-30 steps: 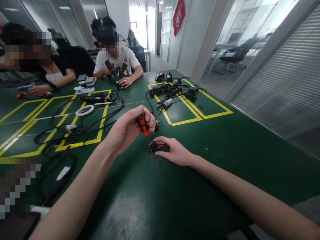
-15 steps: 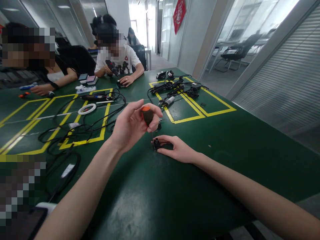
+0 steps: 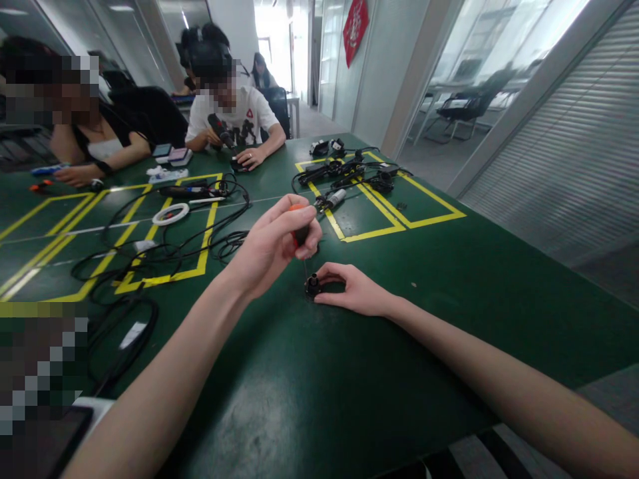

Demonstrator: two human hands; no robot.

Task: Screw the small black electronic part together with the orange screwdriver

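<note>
My left hand (image 3: 272, 247) is closed round a small screwdriver with an orange and black handle (image 3: 300, 229), held upright with its thin shaft pointing down. Its tip meets a small black round part (image 3: 312, 285) that stands on the green table (image 3: 449, 279). My right hand (image 3: 352, 291) rests on the table and pinches that part between thumb and fingers, keeping it in place.
Black cables (image 3: 150, 256) and a white ring (image 3: 170, 213) lie over yellow taped boxes to the left. More tools and cables (image 3: 349, 178) sit in a taped box behind. Two people work at the far side. A dark phone (image 3: 44, 442) lies near left.
My left hand has turned the screwdriver handle between its fingers while staying above the part. My right hand has kept its hold on the black part.
</note>
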